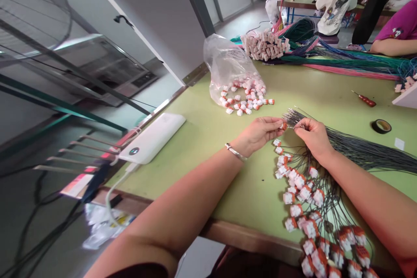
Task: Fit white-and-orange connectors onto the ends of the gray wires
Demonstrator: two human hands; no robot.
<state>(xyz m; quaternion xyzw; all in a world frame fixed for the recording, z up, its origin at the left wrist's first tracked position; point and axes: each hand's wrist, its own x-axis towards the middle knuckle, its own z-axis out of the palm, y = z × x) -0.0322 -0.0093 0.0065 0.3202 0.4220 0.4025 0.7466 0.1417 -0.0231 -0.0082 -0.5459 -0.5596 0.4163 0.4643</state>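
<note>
Between the fingertips of my left hand (pixel 263 132) is a small orange-and-white connector (pixel 283 126). My right hand (pixel 313 135) pinches a thin dark wire close to it, its tip pointing at the connector. Right behind both hands lies a bundle of black wires (pixel 355 145) with bare metal ends. Below my hands, many connectors (pixel 298 180) on black wires spread down to the table's front edge. Loose connectors (pixel 247 95) lie in and before the mouth of a clear plastic bag (pixel 220 58) beyond my left hand.
A white power bank (pixel 156 137) with a cable rests at the table's left edge. To the right are black tape (pixel 381 126) and a red-handled screwdriver (pixel 366 99). Wire bundles with pale connectors (pixel 265 45) line the back. Another person's arm (pixel 395 45) rests at far right.
</note>
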